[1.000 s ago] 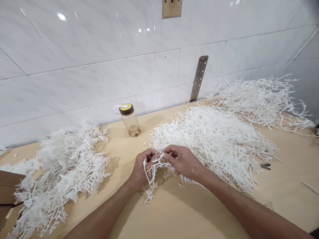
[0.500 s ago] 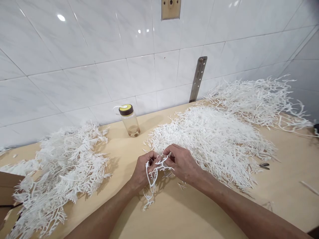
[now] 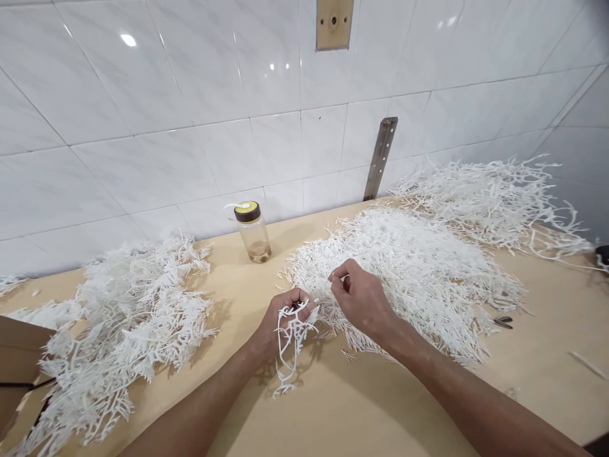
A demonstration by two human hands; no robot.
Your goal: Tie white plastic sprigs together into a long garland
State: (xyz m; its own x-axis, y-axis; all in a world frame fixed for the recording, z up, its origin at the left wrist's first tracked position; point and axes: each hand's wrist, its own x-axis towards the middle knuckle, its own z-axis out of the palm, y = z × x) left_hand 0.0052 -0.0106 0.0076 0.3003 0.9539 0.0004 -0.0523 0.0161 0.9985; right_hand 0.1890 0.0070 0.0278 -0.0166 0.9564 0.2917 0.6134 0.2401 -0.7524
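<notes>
My left hand (image 3: 275,320) is closed on a white branched plastic sprue (image 3: 284,384), whose thin looping arms hang below the fingers over the table. To its right, my right hand (image 3: 365,297) is held with thumb and fingers pinched together. Whatever lies in that pinch is too small to make out. It hovers at the near left part of a broad pile of small white slivers (image 3: 419,260). A few slivers (image 3: 349,355) lie loose on the table below the right wrist.
Tangled white sprues (image 3: 137,311) are heaped at left beside a cardboard box (image 3: 21,355). Another heap of long strands (image 3: 495,197) lies at the back right. A lidded bottle (image 3: 254,235) stands near the tiled wall. A metal strip (image 3: 380,158) leans there. Dark snips (image 3: 503,322) lie at right.
My right hand has come away from the sprue and moved right and up, over the sliver pile. The left hand still holds the sprue in nearly the same place. The view has shifted slightly.
</notes>
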